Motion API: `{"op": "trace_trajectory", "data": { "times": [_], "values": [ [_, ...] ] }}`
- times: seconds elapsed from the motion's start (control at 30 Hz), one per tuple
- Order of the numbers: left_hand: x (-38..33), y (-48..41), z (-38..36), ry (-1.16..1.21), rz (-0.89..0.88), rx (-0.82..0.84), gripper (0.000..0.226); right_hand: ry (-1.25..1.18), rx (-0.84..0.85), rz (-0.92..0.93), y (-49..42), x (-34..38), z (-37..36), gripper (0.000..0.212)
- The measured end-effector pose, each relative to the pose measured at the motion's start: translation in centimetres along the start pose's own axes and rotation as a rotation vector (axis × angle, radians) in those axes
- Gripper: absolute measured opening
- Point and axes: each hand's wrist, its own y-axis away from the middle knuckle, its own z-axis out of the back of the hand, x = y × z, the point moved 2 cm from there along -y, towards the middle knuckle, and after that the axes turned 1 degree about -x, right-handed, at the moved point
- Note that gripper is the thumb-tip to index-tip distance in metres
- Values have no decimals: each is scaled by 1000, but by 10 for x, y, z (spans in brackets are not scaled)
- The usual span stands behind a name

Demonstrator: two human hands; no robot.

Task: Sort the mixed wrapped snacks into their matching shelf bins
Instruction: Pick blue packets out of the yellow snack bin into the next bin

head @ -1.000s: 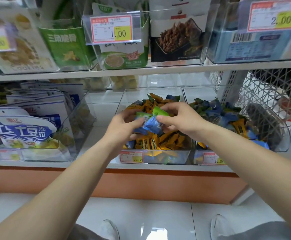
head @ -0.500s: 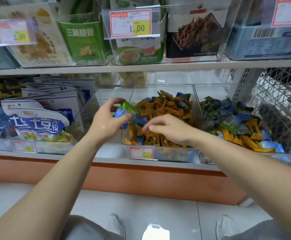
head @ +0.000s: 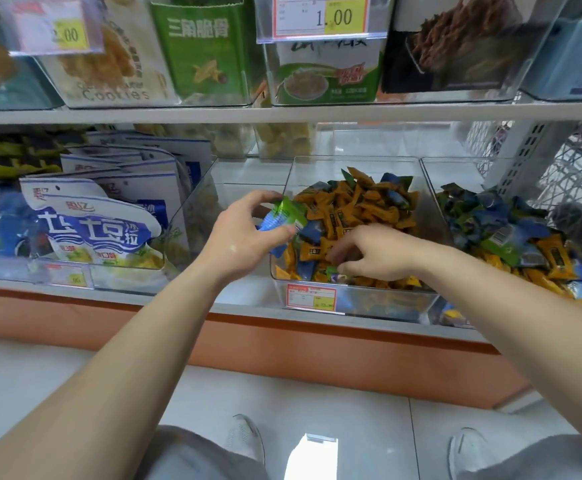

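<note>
The left hand (head: pixel 244 237) pinches a small bunch of green and blue snacks (head: pixel 282 218) between thumb and fingers. The wrappers are slick and crinkled, so one could slip out and fall back among the orange snacks (head: pixel 348 216) just right of it. The right hand (head: pixel 372 254) curls down into that clear bin (head: pixel 352 169) — whether it grips the green piece at its fingertips I cannot tell.

I'm seeing the 1.00 price tag (head: pixel 320 17) hanging; left of it a green packet (head: pixel 198 46) and a cookies bag (head: pixel 109 67) are standing, below-left blue-white pouches (head: pixel 92 230) are leaning, below-right a wire basket (head: pixel 577 174) is sitting.
</note>
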Motion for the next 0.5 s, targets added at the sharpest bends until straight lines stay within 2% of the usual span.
{"op": "trace_trajectory", "data": {
  "times": [0.13, 0.23, 0.3, 0.4, 0.5],
  "values": [
    [0, -1, 0, -5, -1, -1, 51, 21, 76, -11, -8, 7, -15, 49],
    [-1, -1, 0, 11, 13, -15, 50, 30, 47, 14, -6, 10, -11, 30],
    [0, -1, 0, 93, 61, -28, 46, -90, -48, 30, -2, 13, 3, 16],
    [-1, -1, -3, 251, 161, -33, 44, -325, -219, 13, 5, 15, 30, 14],
    [-6, 0, -6, 372, 202, -12, 43, -627, -273, -25, 15, 14, 44, 14]
  ]
}}
